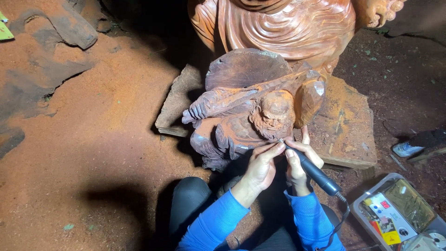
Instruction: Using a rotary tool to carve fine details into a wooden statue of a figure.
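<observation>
A reddish-brown wooden carving of a bearded figure (260, 111) stands on a flat wooden slab (348, 130). My right hand (299, 160) grips a black corded rotary carving tool (313, 172), its tip touching the beard of the carved face. My left hand (262, 162) rests beside it, its fingers steadying the front of the tool near the tip. Both arms wear blue sleeves.
A larger carved wooden statue (278, 23) stands behind the small carving. Red sawdust covers the ground (93, 139). A grey control box with dials (395, 214) sits at the lower right, its cord running to the tool. A shoe (409, 148) lies at the right. Rough wood pieces (60, 28) lie upper left.
</observation>
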